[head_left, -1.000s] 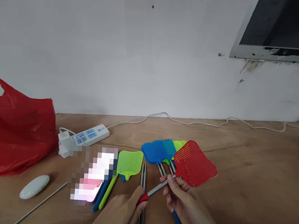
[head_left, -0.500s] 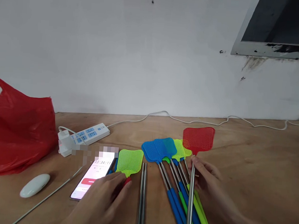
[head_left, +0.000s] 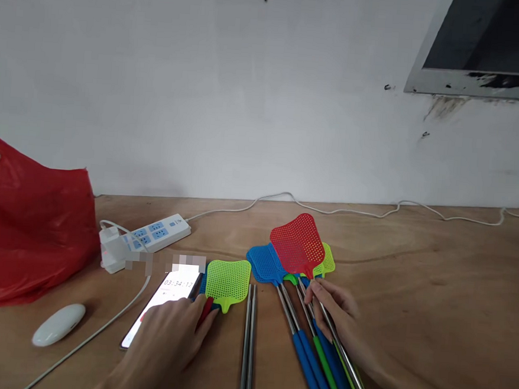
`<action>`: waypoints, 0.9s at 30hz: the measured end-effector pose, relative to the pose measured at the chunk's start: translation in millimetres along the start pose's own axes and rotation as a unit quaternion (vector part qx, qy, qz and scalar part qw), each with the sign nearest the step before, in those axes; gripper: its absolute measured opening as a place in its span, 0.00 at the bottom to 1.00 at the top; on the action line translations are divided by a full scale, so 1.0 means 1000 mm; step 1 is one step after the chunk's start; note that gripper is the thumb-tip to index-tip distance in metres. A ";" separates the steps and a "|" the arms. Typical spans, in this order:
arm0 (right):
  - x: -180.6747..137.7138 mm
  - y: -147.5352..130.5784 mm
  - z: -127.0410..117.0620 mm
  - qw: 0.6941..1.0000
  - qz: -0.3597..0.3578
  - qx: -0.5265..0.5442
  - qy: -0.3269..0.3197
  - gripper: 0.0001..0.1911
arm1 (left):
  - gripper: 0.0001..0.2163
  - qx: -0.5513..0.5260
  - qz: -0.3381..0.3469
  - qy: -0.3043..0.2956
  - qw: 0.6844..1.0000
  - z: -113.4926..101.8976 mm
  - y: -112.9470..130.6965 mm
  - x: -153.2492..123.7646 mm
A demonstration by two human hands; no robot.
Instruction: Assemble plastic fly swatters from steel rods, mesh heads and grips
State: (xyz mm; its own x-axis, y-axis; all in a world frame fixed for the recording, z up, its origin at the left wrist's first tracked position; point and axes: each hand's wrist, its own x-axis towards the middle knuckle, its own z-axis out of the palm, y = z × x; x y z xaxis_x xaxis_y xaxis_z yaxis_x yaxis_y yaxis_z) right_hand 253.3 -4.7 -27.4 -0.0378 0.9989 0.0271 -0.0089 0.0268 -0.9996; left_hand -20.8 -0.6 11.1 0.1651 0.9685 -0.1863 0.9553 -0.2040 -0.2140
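My right hand (head_left: 336, 311) pinches the bare metal rod of a red fly swatter (head_left: 298, 242). Its mesh head lies on top of a pile of blue and green swatters (head_left: 267, 264), whose rods and coloured handles (head_left: 314, 364) run toward me. My left hand (head_left: 162, 345) rests closed on the table over a phone (head_left: 173, 290). A red handle sleeve (head_left: 207, 310) pokes out from its fingers, beside a lime-green swatter head (head_left: 228, 282). Two loose metal rods (head_left: 248, 342) lie between my hands.
A red plastic bag (head_left: 25, 237) sits at the left. A white power strip (head_left: 152, 233) with a plugged charger lies behind the phone, its cable running along the wall. A white oval object (head_left: 59, 323) and a thin cable (head_left: 84, 341) lie near the wooden table's front left.
The red handle has come off the red swatter's rod and moved left with my left hand. My right hand laid the red swatter down on the pile.
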 end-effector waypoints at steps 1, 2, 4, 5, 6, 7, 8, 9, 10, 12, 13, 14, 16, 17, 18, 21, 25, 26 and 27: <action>0.000 0.003 0.000 1.000 0.000 -0.007 -0.004 0.26 | 0.20 -0.001 -0.001 -0.009 1.000 -0.002 0.000 0.000; 0.001 0.004 0.001 1.000 -0.002 -0.011 -0.005 0.26 | 0.19 -0.001 0.000 -0.011 1.000 -0.003 0.001 0.001; 0.001 0.005 0.001 1.000 -0.006 -0.012 -0.006 0.25 | 0.18 -0.004 0.002 -0.012 1.000 -0.006 0.002 0.002; 0.000 0.004 0.000 1.000 -0.008 -0.009 -0.005 0.25 | 0.18 -0.006 0.003 -0.012 1.000 -0.007 0.002 0.003; 0.000 0.003 0.000 1.000 -0.010 -0.005 -0.004 0.25 | 0.17 -0.009 0.005 -0.015 1.000 -0.008 0.002 0.003; -0.001 0.002 -0.001 1.000 -0.011 -0.001 -0.002 0.24 | 0.17 -0.013 0.007 -0.020 1.000 -0.008 0.002 0.003; -0.001 0.001 -0.002 1.000 -0.012 0.001 0.000 0.24 | 0.17 -0.016 0.011 -0.024 1.000 -0.008 0.002 0.002; -0.002 0.000 -0.002 1.000 -0.012 0.001 0.003 0.24 | 0.17 -0.017 0.012 -0.028 0.999 -0.007 0.001 0.002; -0.002 0.000 -0.003 1.000 -0.010 0.000 0.005 0.24 | 0.17 -0.016 0.012 -0.032 0.999 -0.006 0.000 0.001; -0.002 0.000 -0.004 1.000 -0.006 -0.004 0.003 0.24 | 0.18 -0.013 0.013 -0.037 0.999 -0.004 -0.001 -0.001; -0.002 0.000 -0.004 1.000 -0.002 -0.005 0.000 0.25 | 0.18 -0.012 0.014 -0.039 0.999 -0.002 -0.001 -0.002; -0.002 0.000 -0.004 1.000 0.001 -0.005 -0.003 0.25 | 0.18 -0.010 0.016 -0.038 0.999 -0.001 -0.001 -0.002; -0.002 0.000 -0.003 1.000 -0.001 -0.003 -0.007 0.26 | 0.17 -0.007 0.020 -0.033 0.999 0.002 -0.002 -0.001; -0.002 0.000 -0.003 1.000 -0.004 -0.003 -0.006 0.26 | 0.17 -0.006 0.020 -0.028 0.999 0.004 -0.003 0.000; -0.002 0.000 -0.003 1.000 -0.005 -0.004 -0.005 0.26 | 0.17 -0.005 0.020 -0.025 0.999 0.005 -0.003 0.001; -0.002 0.000 -0.004 1.000 -0.007 -0.011 -0.005 0.26 | 0.18 -0.008 0.021 -0.012 1.000 0.005 -0.005 0.004; -0.001 -0.003 -0.008 1.000 0.006 -0.013 -0.006 0.26 | 0.17 -0.025 0.022 0.022 0.999 0.002 -0.003 0.005; 0.000 -0.005 -0.009 1.000 0.010 -0.010 0.000 0.26 | 0.16 -0.029 0.033 0.035 0.998 0.002 -0.001 0.005; 0.000 -0.006 -0.010 1.000 0.013 -0.007 0.007 0.27 | 0.15 -0.033 0.048 0.050 0.997 0.002 0.001 0.005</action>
State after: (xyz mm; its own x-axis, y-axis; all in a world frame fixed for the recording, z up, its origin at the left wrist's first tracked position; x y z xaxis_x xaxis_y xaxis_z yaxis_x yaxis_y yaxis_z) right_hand 262.9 -4.2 -21.1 -0.0231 0.9997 0.0018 0.0053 0.0019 -1.0000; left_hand -19.8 4.0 8.4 0.2768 0.9550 -0.1065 0.9473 -0.2898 -0.1364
